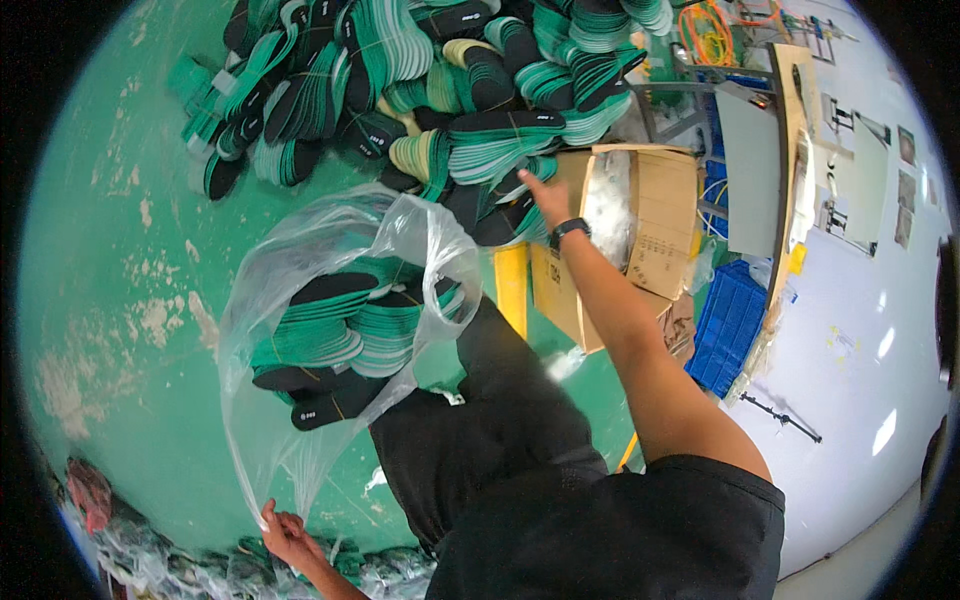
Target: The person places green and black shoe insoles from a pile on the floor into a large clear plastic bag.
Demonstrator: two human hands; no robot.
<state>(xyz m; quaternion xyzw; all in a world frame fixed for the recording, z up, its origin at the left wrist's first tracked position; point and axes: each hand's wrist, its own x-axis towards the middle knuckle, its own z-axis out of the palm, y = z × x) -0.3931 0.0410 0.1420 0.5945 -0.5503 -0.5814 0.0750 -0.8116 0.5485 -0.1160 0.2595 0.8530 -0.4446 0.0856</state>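
Note:
At the lower left, my left hand [287, 533] is closed on the gathered edge of a clear plastic bag [245, 430]. Inside the bag lie bundles of green and black shoe insoles [335, 325], stacked and tied. My right hand [547, 198], with a dark watch on the wrist, reaches forward to the near edge of a big insole pile [400, 50]. Its visible finger is stretched out against a bundle of insoles [505, 212]; the other fingers are partly hidden. The bag's mouth [462, 265] gapes toward the pile.
An opened cardboard box [660, 215] stands right of my right hand, beside a yellow piece [510, 290]. Farther right are a blue crate [728, 325] and a bench edge [790, 170]. Plastic-wrapped goods [170, 565] line the lower left of the worn green floor [110, 250].

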